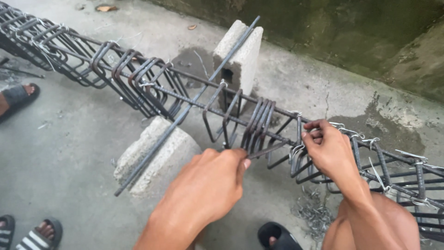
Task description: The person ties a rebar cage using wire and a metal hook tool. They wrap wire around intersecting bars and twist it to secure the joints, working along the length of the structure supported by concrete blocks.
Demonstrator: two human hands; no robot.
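A long cage of dark steel bars [185, 95] with several bent rectangular stirrups [259, 125] runs from the upper left to the lower right. It rests on a single bar [185, 111] laid across two grey concrete blocks [238, 58]. My left hand [210, 185] is closed on a thin metal tool whose tip reaches the bunched stirrups. My right hand [328, 150] grips one upright stirrup where thin tie wire [296, 149] is wrapped around a long bar.
The nearer concrete block [157, 155] lies on a grey concrete floor. A mossy wall [351, 32] rises at the back. Scraps of cut wire [314, 213] lie by my knee. Other people's sandalled feet [32, 234] show at the left edge, with another foot [16, 98] higher up.
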